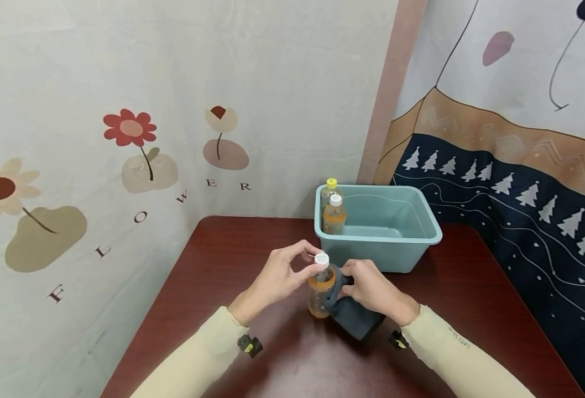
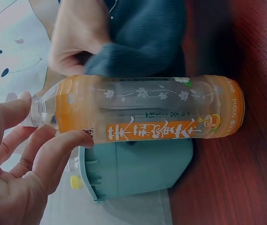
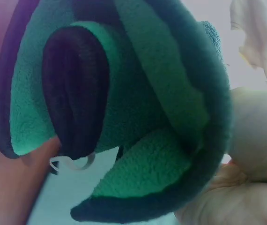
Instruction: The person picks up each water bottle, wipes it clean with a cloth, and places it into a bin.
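A clear plastic bottle with orange bands [image 1: 319,303] stands upright on the table, capped in white. My left hand [image 1: 283,275] pinches it at the cap and neck between thumb and fingers. In the left wrist view, the bottle's label [image 2: 143,131] carries white characters and flowers. On its right side, my right hand [image 1: 372,286] grips a dark grey-blue cloth [image 1: 354,318] that lies against the bottle and hangs down to the right. Folds of this cloth [image 3: 143,98], dark-edged and greenish there, fill much of the right wrist view.
Behind the hands sits a light blue plastic bin [image 1: 372,251]. At its left end stand a white-capped bottle [image 1: 334,216] and a yellow-capped bottle [image 1: 331,190]. The dark red table [image 1: 198,276] meets a printed wall hanging [image 1: 282,99] at the back.
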A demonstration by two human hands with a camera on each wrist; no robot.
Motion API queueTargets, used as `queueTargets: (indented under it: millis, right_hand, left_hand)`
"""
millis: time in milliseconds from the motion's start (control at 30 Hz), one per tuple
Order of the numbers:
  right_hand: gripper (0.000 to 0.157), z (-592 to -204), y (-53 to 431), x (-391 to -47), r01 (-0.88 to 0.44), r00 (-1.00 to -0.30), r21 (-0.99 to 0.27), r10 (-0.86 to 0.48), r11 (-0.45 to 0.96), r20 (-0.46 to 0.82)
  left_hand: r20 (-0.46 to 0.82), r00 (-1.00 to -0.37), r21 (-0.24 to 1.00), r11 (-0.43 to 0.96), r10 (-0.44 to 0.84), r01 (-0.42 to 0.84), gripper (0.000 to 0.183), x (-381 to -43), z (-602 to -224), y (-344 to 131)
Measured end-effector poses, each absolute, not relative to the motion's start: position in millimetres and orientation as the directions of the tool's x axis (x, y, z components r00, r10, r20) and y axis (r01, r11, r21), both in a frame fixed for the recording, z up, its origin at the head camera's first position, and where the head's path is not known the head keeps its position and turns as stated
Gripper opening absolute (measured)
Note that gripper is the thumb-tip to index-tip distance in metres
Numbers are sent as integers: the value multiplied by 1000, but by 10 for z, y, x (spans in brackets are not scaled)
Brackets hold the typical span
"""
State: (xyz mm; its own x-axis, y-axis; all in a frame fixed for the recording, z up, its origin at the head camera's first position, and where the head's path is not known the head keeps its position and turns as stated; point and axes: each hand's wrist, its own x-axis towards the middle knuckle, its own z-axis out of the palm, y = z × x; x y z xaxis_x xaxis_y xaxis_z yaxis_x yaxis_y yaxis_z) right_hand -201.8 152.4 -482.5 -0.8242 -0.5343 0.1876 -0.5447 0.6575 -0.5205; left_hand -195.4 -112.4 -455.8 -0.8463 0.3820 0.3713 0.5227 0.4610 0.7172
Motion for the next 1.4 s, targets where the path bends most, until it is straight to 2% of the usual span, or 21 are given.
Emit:
queueTargets:
  millis: [133, 300, 367, 900, 1133, 1233, 1400]
  right_hand:
    - [34, -4664, 1527, -1988, -535, -836, -525, -504, 662, 217]
    - [57, -4488, 1506, -1945, -534, -838, -549, -488, 643, 243]
    - [60, -4451, 1486, -1932, -538, -836, -555, -486, 634, 254]
    - [62, -4660, 1528, -1892, -554, -812, -619, -526, 557, 254]
    - [72, -4757, 1553, -1900, -560, -815, -619, -502, 552, 289]
    - [68, -4788, 1561, -1906, -564, -817, -597, -489, 570, 305]
    - [51, -4855, 1571, -1924, -571, -816, -569, -488, 592, 310]
  left_hand:
    - [370, -847, 712, 469, 381, 522, 21, -1954, -4561, -1119]
    - [356, -852, 712, 480, 383, 513, 22, -1946, -4558, -1124]
    - [350, -856, 714, 483, 381, 507, 22, -1937, -4554, -1129]
    - [345, -857, 711, 489, 383, 505, 21, -1909, -4545, -1116]
    - [364, -851, 703, 488, 379, 518, 22, -1911, -4541, -1112]
    - [364, -853, 703, 490, 374, 515, 22, -1909, -4543, -1113]
    - [360, -855, 714, 480, 373, 510, 23, -1900, -4546, -1106]
